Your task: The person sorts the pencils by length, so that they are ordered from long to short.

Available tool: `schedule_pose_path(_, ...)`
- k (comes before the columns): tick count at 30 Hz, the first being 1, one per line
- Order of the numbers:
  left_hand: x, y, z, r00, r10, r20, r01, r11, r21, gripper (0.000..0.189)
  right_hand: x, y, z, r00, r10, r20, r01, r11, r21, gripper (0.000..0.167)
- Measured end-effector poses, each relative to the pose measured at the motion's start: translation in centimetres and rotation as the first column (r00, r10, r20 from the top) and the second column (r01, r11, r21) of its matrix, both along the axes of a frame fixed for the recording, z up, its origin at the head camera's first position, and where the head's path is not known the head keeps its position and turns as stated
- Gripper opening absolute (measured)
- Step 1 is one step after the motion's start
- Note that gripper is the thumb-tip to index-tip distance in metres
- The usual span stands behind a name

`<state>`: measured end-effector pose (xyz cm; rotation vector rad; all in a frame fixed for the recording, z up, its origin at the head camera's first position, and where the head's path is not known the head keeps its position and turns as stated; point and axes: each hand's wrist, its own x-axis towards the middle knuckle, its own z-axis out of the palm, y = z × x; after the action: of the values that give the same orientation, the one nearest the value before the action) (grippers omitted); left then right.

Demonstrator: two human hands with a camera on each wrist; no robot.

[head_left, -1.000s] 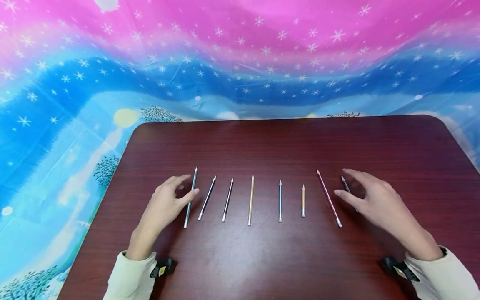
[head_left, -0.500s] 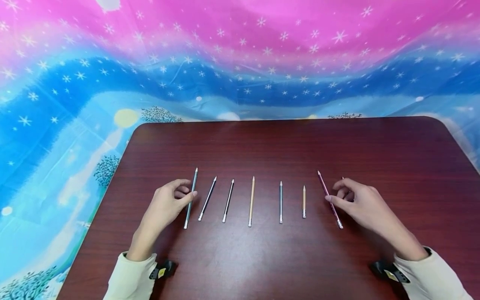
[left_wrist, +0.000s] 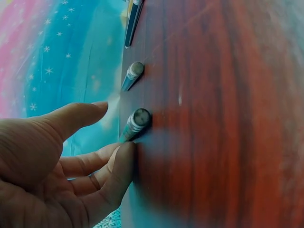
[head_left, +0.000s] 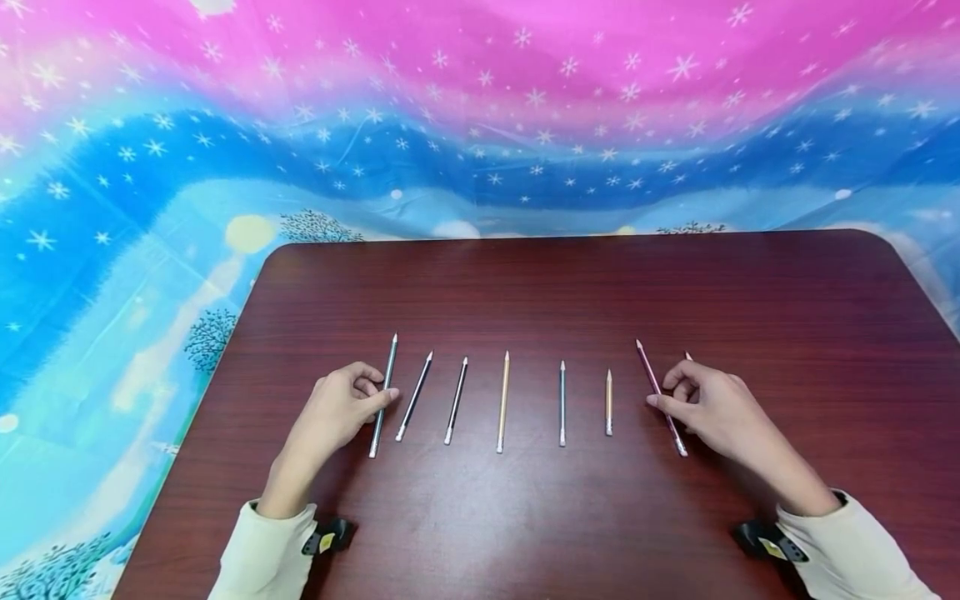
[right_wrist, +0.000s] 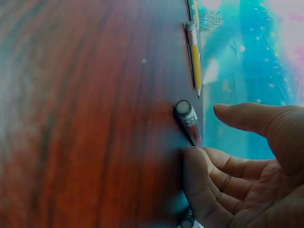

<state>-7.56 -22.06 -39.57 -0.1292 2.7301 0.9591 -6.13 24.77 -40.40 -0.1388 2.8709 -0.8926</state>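
Note:
In the head view, a row of pencils lies on the dark red wood-grain table (head_left: 465,517). My left hand (head_left: 333,412) is at the leftmost teal pencil (head_left: 388,367), thumb over one side and fingers on the other. In the left wrist view, a gap shows between thumb (left_wrist: 78,118) and that pencil's eraser end, while a fingertip is close beside it. My right hand (head_left: 720,412) is likewise at the red pencil (head_left: 647,362); its thumb (right_wrist: 249,116) stands apart from the pencil in the right wrist view. Another pencil (head_left: 687,356) is mostly hidden beneath the right hand.
Between the hands lie two dark pencils (head_left: 415,395) (head_left: 456,400), a gold pencil (head_left: 503,400), a blue pencil (head_left: 562,402) and a short yellow pencil (head_left: 609,402). A snowflake-patterned cloth (head_left: 480,100) hangs behind the table's far edge.
My right hand has moved left, from over the rightmost pencil to the red one, with its fingers drawn in. My left hand's fingers have curled slightly at the teal pencil. The pencils look unmoved.

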Motion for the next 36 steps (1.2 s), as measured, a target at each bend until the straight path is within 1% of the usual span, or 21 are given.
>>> schedule_pose_path(6,-0.2,0.3,-0.1,1.0,0.01,0.02,-0.009,0.999,-0.031,0.03,0.0,-0.2,-0.2,1.0,-0.008,0.022,0.008,1.0,0.004,0.024)
schedule_pose_path(14,-0.6,0.7,-0.2,0.997,0.043,0.07,-0.041,0.999,-0.032,0.029,-0.2,-0.5,-0.4,0.997,-0.025,0.07,0.026,1.0,-0.009,0.026)
schedule_pose_path(22,-0.6,0.9,-0.2,0.995,0.054,0.09,-0.048,0.997,-0.067,0.033,-0.4,-0.7,-0.4,0.997,-0.037,0.072,0.038,0.999,-0.004,0.025)
schedule_pose_path(32,-0.7,1.0,-0.2,0.994,0.059,0.096,-0.051,0.995,-0.082,0.036,-0.5,-0.8,-0.3,0.995,-0.04,0.089,0.043,0.998,-0.036,0.023)
schedule_pose_path(36,-0.8,1.1,-0.2,0.993,0.06,0.104,-0.052,0.996,-0.077,0.034,-0.5,-0.8,-0.3,0.994,-0.045,0.097,0.049,0.998,-0.042,0.021)
